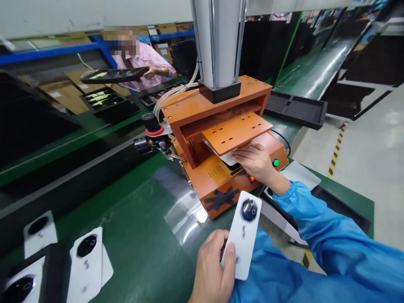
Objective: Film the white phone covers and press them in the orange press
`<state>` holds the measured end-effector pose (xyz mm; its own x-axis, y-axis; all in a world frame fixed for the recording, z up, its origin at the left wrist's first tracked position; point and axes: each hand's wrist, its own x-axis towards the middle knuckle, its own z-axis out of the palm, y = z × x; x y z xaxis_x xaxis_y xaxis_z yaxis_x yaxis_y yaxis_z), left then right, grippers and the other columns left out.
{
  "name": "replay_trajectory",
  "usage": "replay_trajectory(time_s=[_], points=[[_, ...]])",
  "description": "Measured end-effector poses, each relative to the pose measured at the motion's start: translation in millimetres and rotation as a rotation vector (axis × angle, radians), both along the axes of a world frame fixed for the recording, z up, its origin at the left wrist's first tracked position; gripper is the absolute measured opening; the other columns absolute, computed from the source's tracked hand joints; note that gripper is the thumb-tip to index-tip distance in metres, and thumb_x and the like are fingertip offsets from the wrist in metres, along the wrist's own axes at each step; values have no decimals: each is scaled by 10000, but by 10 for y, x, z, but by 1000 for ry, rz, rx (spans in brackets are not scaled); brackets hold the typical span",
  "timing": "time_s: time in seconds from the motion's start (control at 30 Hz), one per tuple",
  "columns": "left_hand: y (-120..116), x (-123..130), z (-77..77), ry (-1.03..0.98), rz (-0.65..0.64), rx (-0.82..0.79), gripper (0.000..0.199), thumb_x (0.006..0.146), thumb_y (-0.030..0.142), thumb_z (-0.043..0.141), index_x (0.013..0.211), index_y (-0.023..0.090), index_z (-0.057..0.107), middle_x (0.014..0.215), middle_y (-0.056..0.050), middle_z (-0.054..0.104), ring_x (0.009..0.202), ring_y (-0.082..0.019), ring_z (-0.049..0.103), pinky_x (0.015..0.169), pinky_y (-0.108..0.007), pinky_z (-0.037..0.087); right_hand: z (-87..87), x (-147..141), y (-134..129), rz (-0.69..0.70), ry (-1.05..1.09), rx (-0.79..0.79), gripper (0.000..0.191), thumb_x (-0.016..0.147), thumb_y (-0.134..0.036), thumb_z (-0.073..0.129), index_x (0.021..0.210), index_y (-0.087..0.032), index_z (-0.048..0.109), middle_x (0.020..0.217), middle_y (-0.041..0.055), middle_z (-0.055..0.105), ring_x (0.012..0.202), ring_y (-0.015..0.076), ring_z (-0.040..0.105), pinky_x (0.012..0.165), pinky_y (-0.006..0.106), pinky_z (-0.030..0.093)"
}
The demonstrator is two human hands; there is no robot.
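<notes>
My left hand [217, 263] is closed around a white phone [242, 235], thumb across its back, which has a round black camera module at the top. My right hand [254, 162] reaches into an orange press machine [217, 181]. Its fingers are on the edge of a white, phone-sized panel [229, 158] lying under the press's orange upper plate [238, 131]. That plate and my fingers hide most of the panel, so I cannot tell whether it is a whole phone.
At lower left, white phones [85, 269] lie on the green bench [139, 235] beside a black tray [52, 273]. A clear plastic sheet [186, 210] adjoins the press. Black trays [295, 109] stand behind it and at right. Across the bench, a person in pink [151, 61] holds a tray [115, 75].
</notes>
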<state>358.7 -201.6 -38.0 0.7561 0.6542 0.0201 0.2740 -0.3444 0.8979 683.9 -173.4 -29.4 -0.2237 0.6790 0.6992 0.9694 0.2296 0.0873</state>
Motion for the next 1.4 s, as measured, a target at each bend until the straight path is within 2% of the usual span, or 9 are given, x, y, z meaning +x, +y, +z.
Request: replay_trajectory(time_s=[0.33,0.47,0.63,0.77,0.87,1.0,1.2,1.3,1.4], points=[[-65,-29,-302,-3,-45,275,247,997,252,384,844,222,577,753,-36,576,734,-192,548,687,-337,418,85,80,-7,2,33,-105,265,1044,-254,477,1150,-258,720,1162,19,768,1044,177,712,889,370,447],[1,-7,-237,4,-67,449,189,951,154,425,934,216,603,1054,-86,685,998,-238,580,874,-416,440,227,103,5,63,65,-276,290,1046,-392,514,1178,-236,720,1171,21,763,1091,187,701,960,367,443],[94,113,-194,100,-93,694,167,912,147,475,907,230,620,1442,-74,603,1323,-327,464,1013,-518,359,276,5,-111,66,74,-375,619,944,-692,522,1277,-191,665,1350,96,670,1281,275,599,1104,456,361],[147,224,-219,126,-26,834,169,917,155,466,890,229,616,1531,-84,528,1394,-349,428,1015,-535,309,-56,-67,-506,-175,260,-36,525,998,-576,488,1363,-216,599,1439,135,578,1308,309,547,1101,511,366],[186,247,-272,131,6,935,117,900,166,489,890,224,589,1511,-113,546,1404,-364,430,1010,-539,301,-455,-22,-905,-521,464,294,342,1018,-332,462,1293,-250,649,1200,119,654,1126,277,609,983,482,449],[244,258,-319,144,6,1022,52,883,187,511,893,222,548,1465,-129,589,1399,-366,435,999,-542,304,-872,151,-1177,-656,367,177,402,969,-191,481,1321,-280,654,1072,97,656,990,253,612,871,449,463],[254,271,-179,88,-14,992,65,886,181,500,845,232,498,1393,-128,645,1408,-367,421,982,-533,299,-835,327,-1222,-546,377,92,404,979,-197,472,1350,-261,620,1076,101,653,1007,257,597,875,451,477],[82,254,-198,-15,9,872,82,893,163,500,908,238,531,1090,-113,733,1222,-328,560,943,-498,340,-751,-106,-1463,-237,669,14,407,992,-438,511,1338,-242,599,1131,121,652,1030,274,613,890,460,516],[-197,329,-354,-88,-58,680,134,917,134,456,928,241,536,870,-71,670,948,-257,625,868,-444,420,-833,-881,-1776,74,1264,-347,631,938,-722,452,1292,-222,601,1130,120,682,946,258,665,776,393,572]])
